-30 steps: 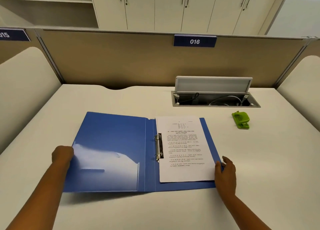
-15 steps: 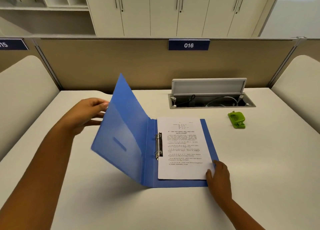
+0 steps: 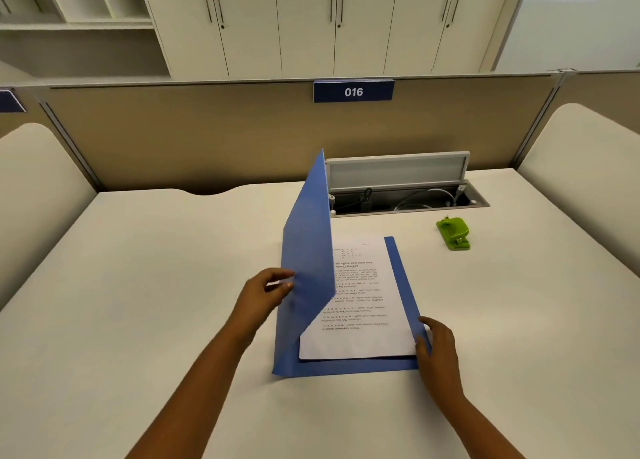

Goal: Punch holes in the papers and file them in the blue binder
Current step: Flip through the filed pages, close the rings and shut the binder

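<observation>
R hand [image 3: 437,349] nearest: fingers lie fairly straight on the near-right corner of the blue binder [image 3: 353,367], thumb at the edge of the papers [image 3: 360,306], pressing the back cover onto the desk [image 3: 156,285]. Papers lie flat inside the binder, just left of that hand, text upside down to the wearer. L hand [image 3: 265,294] sits left of the binder, fingers and thumb pinching the outer edge of the front cover [image 3: 306,251], which stands almost upright above the spine. Farther back, well right of the binder: green hole punch [image 3: 453,233], apart from both hands. Behind it, open cable tray [image 3: 405,195], then partition w/ sign "016" [image 3: 353,91].
</observation>
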Tool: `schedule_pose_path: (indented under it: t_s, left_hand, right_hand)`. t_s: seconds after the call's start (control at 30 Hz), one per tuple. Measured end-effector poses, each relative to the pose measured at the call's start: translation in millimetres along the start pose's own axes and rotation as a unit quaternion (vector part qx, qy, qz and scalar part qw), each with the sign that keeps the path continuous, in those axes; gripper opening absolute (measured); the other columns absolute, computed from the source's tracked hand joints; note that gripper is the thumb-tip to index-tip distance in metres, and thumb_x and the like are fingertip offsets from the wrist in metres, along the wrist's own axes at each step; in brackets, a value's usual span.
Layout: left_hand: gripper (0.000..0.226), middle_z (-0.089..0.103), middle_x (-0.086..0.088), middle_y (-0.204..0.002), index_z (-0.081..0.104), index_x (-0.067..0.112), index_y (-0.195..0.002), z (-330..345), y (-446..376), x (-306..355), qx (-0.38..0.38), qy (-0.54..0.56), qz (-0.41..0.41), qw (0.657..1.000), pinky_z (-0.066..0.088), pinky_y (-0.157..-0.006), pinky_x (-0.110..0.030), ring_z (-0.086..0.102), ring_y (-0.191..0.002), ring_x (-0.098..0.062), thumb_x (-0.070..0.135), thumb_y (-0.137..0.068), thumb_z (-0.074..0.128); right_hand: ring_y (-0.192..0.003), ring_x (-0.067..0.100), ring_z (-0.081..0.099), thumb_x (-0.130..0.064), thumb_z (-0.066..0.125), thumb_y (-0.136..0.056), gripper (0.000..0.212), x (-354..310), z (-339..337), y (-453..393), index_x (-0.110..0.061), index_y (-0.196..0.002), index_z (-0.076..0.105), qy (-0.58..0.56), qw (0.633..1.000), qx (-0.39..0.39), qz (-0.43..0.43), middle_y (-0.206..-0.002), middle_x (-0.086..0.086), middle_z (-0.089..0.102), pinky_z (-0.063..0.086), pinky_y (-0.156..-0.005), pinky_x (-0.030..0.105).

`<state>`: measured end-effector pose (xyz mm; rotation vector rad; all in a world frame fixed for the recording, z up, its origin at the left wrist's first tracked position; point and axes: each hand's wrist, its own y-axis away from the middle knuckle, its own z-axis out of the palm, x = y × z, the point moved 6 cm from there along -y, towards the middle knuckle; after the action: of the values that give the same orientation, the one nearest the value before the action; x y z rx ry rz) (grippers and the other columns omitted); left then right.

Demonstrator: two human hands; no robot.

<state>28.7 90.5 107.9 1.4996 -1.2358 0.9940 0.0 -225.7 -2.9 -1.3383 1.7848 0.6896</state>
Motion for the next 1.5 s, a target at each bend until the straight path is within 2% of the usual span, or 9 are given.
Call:
schedule_pose_path:
  t_s: [0.2, 0.33, 0.47, 0.63, 0.83, 1.07, 1.27, 1.4, 1.5]
  left_hand:
    - [0.021, 0.059, -0.006, -0.121, 0.06, 0.017, -0.106, 12.6, 9.4, -37.7, 0.052, -0.029, -0.029, 0.998, 0.043, -0.096, -0.032, 0.051, -0.117, -0.021, 0.011, -0.086, 0.058]
    - [0.025, 0.053, -0.009, -0.132, 0.057, 0.018, -0.11, 13.2, 9.8, -62.4, 0.052, -0.066, -0.081, 0.993, 0.041, -0.099, -0.039, 0.045, -0.126, -0.029, 0.011, -0.086, 0.059]
    - [0.052, 0.043, -0.011, -0.14, 0.04, 0.009, -0.13, 10.9, 13.3, -79.2, 0.077, -0.074, -0.142, 0.984, 0.041, -0.099, -0.044, 0.043, -0.127, -0.032, 0.013, -0.083, 0.063]
    - [0.052, 0.043, -0.013, -0.139, 0.036, 0.006, -0.131, 20.3, 21.6, -92.0, 0.078, -0.074, -0.194, 0.975, 0.044, -0.096, -0.044, 0.049, -0.121, -0.031, 0.02, -0.086, 0.059]
    - [0.052, 0.049, -0.015, -0.135, 0.037, 0.005, -0.132, 35.2, 26.8, -95.3, 0.085, -0.029, -0.203, 0.975, 0.048, -0.09, -0.04, 0.053, -0.116, -0.033, 0.019, -0.087, 0.058]
    - [0.044, 0.053, -0.016, -0.13, 0.046, 0.004, -0.127, 26.3, 33.5, -92.5, 0.149, -0.052, -0.157, 0.975, 0.047, -0.09, -0.042, 0.053, -0.114, -0.033, 0.019, -0.088, 0.056]
    - [0.039, 0.054, -0.015, -0.129, 0.046, 0.004, -0.128, 24.3, 39.6, -96.4, 0.142, -0.031, -0.152, 0.978, 0.049, -0.084, -0.038, 0.055, -0.109, -0.03, 0.014, -0.09, 0.052]
    - [0.039, 0.054, -0.016, -0.131, 0.047, 0.003, -0.128, 12.5, 44.7, -100.3, 0.168, -0.033, -0.17, 0.97, 0.047, -0.091, -0.042, 0.054, -0.114, -0.033, 0.014, -0.091, 0.051]
    - [0.038, 0.055, -0.015, -0.13, 0.048, 0.004, -0.127, -3.1, 49.0, -105.2, 0.201, -0.044, -0.173, 0.963, 0.047, -0.09, -0.04, 0.055, -0.113, -0.033, 0.014, -0.09, 0.052]
  right_hand:
    - [-0.105, 0.027, 0.056, -0.018, 0.039, -0.097, 0.026, 18.0, -18.2, -12.2, -0.009, -0.113, 0.057, -0.09, 0.993, 0.003, 0.076, -0.111, 0.012, 0.06, 0.042, -0.089, 0.033]
    - [-0.098, 0.032, 0.059, -0.04, 0.026, -0.097, 0.053, 27.4, -25.3, -21.7, -0.001, -0.112, 0.058, -0.24, 0.953, -0.005, 0.185, -0.104, 0.015, 0.061, 0.044, -0.093, 0.039]
    - [-0.091, 0.029, 0.06, -0.05, 0.021, -0.095, 0.064, 32.4, -25.1, -29.3, 0.001, -0.115, 0.056, -0.271, 0.929, -0.042, 0.251, -0.105, 0.018, 0.061, 0.046, -0.089, 0.037]
    - [-0.08, 0.026, 0.06, -0.047, 0.02, -0.097, 0.065, 28.4, -22.5, -32.9, 0.005, -0.116, 0.055, -0.248, 0.92, -0.065, 0.297, -0.1, 0.018, 0.064, 0.047, -0.067, 0.029]
    - [-0.098, 0.031, 0.055, -0.035, 0.035, -0.097, 0.051, 17.8, -15.1, -33.9, 0.007, -0.123, 0.048, -0.262, 0.897, -0.108, 0.339, -0.11, 0.02, 0.057, 0.043, -0.088, 0.038]
    - [-0.067, 0.017, 0.054, -0.023, 0.049, -0.093, 0.029, 6.0, -6.2, -36.0, 0.001, -0.107, 0.056, -0.264, 0.876, -0.126, 0.382, -0.083, 0.01, 0.062, 0.042, -0.059, 0.026]
    - [-0.043, 0.006, 0.056, -0.023, 0.047, -0.094, 0.024, -43.5, 49.7, -16.7, -0.005, -0.092, 0.063, -0.267, 0.862, -0.256, 0.346, -0.061, 0.0, 0.07, 0.046, -0.045, 0.017]
    - [-0.062, 0.014, 0.054, -0.019, 0.05, -0.092, 0.017, -77.5, 74.9, -15.7, -0.008, -0.098, 0.061, -0.215, 0.904, -0.254, 0.267, -0.08, 0.006, 0.064, 0.044, -0.056, 0.021]
    - [-0.082, 0.022, 0.058, -0.021, 0.049, -0.092, 0.031, -78.1, 72.7, -23.3, 0.002, -0.112, 0.057, -0.104, 0.955, -0.212, 0.179, -0.092, 0.01, 0.06, 0.048, -0.07, 0.029]
